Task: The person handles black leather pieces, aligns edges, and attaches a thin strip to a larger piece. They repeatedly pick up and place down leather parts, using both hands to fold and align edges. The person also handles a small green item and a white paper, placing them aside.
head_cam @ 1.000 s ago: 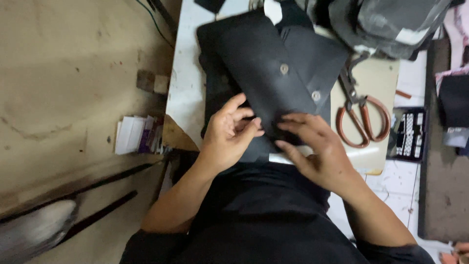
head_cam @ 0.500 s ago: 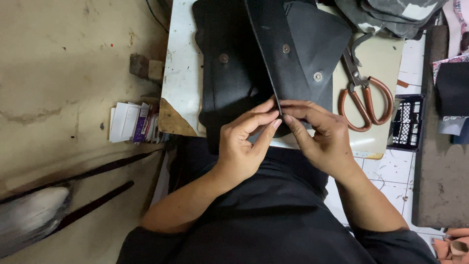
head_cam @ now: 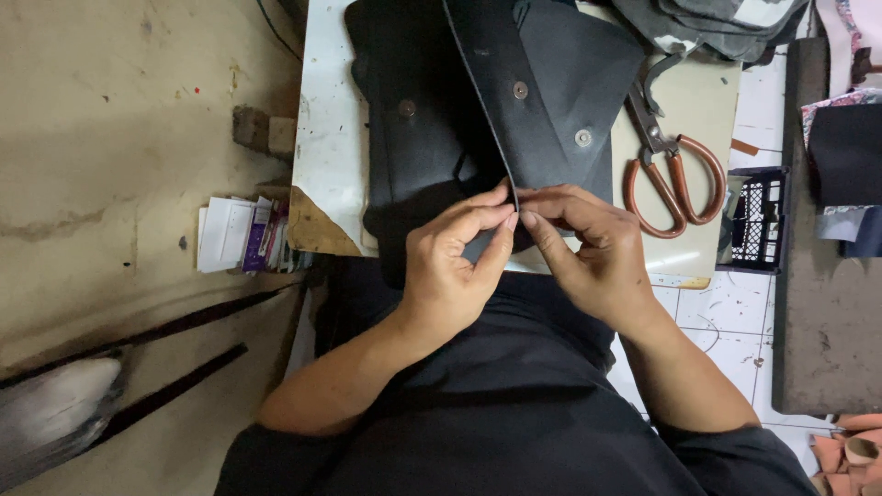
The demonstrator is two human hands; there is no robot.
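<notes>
A black leather piece [head_cam: 542, 101] with metal snap buttons lies on the small white work table [head_cam: 323, 138]; one flap stands lifted, its thin edge running down toward me. My left hand [head_cam: 455, 262] and my right hand [head_cam: 593, 248] meet at the near end of that edge, thumbs and forefingers pinching it from both sides. A second black layer [head_cam: 413, 156] with a snap lies flat beneath, to the left.
Large scissors [head_cam: 675, 170] with brown handles lie on the table right of the leather. A black slotted crate [head_cam: 758, 220] sits further right, folded grey fabric [head_cam: 707, 23] at the top. A stack of papers [head_cam: 243, 237] rests on the floor at left.
The leather flap has been raised from lying flat to standing on edge. Both hands have moved together from pressing on the surface to pinching the flap's near edge.
</notes>
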